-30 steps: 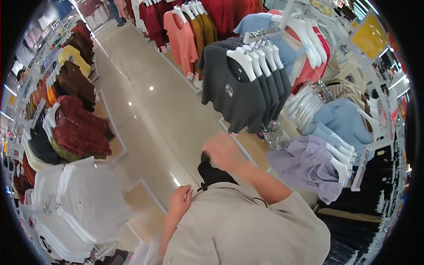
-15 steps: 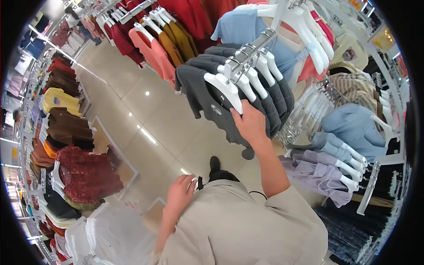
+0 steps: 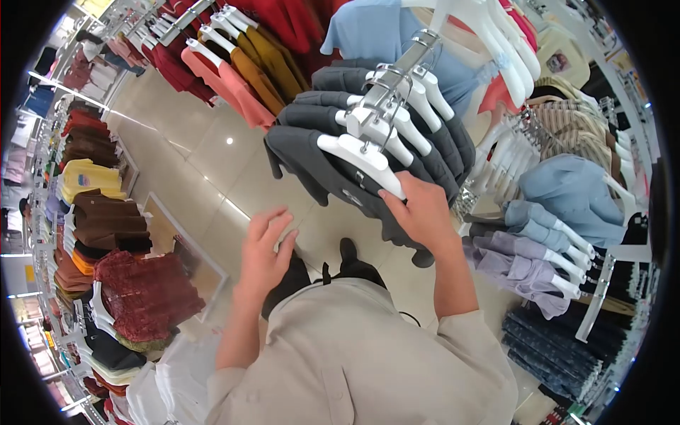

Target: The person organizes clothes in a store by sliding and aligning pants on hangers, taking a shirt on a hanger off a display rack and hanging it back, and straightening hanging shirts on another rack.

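My right hand (image 3: 418, 209) is closed on the right end of a white clothes hanger (image 3: 361, 161), where the shoulder of a dark grey shirt (image 3: 304, 152) hangs. That hanger is the front one on a metal rack arm (image 3: 397, 78), its hook at the arm's end. Behind it hang several more grey shirts (image 3: 443, 152) on white hangers. My left hand (image 3: 267, 248) is raised in the air in front of my body, fingers apart and slightly curled, holding nothing. It is left of and below the grey shirts, not touching them.
Light blue tops (image 3: 375, 32) hang behind the grey shirts. Coral and mustard garments (image 3: 227, 81) are on a rack beyond. To the right are lilac tops (image 3: 513, 262) and folded-looking dark blue garments (image 3: 549, 347). A dark red lace top (image 3: 145, 290) hangs at left. A person (image 3: 106, 53) stands far off.
My left hand has risen from beside my waist and moved forward, its fingers spreading. My right hand keeps hold of the front hanger, which has turned slightly and come nearer.
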